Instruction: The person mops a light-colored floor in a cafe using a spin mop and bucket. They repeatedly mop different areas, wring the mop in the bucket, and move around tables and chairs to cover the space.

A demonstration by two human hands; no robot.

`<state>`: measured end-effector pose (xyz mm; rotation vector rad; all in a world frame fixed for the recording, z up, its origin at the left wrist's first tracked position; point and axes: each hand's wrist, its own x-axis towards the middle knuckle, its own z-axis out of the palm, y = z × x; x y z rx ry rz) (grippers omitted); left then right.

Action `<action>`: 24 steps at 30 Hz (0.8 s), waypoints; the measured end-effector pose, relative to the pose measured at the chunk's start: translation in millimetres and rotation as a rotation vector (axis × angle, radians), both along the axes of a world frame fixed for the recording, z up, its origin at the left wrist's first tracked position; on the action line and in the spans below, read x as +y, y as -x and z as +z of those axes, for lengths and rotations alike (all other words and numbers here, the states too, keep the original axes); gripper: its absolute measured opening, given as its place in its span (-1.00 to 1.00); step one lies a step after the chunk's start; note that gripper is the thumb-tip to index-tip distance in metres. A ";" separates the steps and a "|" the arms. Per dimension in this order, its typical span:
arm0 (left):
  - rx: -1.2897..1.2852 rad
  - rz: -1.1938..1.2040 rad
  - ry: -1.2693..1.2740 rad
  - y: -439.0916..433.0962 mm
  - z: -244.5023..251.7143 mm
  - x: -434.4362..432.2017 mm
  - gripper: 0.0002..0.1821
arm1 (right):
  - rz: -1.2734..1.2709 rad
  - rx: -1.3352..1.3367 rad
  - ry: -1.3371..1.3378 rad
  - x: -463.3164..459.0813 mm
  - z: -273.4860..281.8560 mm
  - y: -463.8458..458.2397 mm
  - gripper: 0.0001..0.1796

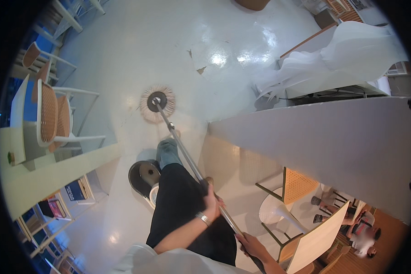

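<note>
My left hand (213,205), with a metal band on its wrist, grips the grey metal handle (188,156) of a spin mop partway along. Lower down the picture, my right hand (251,244) is closed around the same handle near its end. The handle slants away to the upper left. At its far end, the round mop head (157,102) lies on the pale glossy floor (130,54), its light strands spread around a dark disc. Just left of my leg stands a dark mop bucket (136,176) with a pale round part, partly hidden by my trousers.
Rattan-backed chairs (48,113) line the left. A wall end (315,137) juts in from the right, with white draped sheeting (346,51) beyond. At lower right are a table (318,236), a rattan chair (299,185) and a seated person (361,233). Shelves hold books (78,189).
</note>
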<state>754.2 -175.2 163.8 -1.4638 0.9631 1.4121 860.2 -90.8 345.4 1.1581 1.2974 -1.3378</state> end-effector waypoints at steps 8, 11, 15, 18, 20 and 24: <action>0.163 -0.214 0.106 177.5 -17.6 -31.5 -0.50 | -0.469 0.091 0.321 -47.7 -48.4 132.1 -0.62; 0.141 -0.343 0.099 162.8 13.6 -29.4 -0.47 | -0.583 -0.007 0.293 -62.2 -14.5 120.0 -0.67; -0.089 -0.558 -0.004 134.3 69.1 -56.3 -0.44 | -0.861 -0.144 0.235 -131.5 43.5 83.0 -0.66; -0.129 -0.775 -0.022 135.9 98.0 -72.1 -0.47 | -1.169 -0.267 0.159 -196.3 62.8 81.5 -0.64; -0.162 -0.888 -0.063 144.4 108.6 -76.4 -0.48 | -1.294 -0.294 0.110 -218.2 72.6 89.4 -0.63; -0.076 -0.997 -0.269 164.1 108.2 -60.6 -0.54 | -1.366 -0.174 0.111 -216.0 89.1 132.0 -0.62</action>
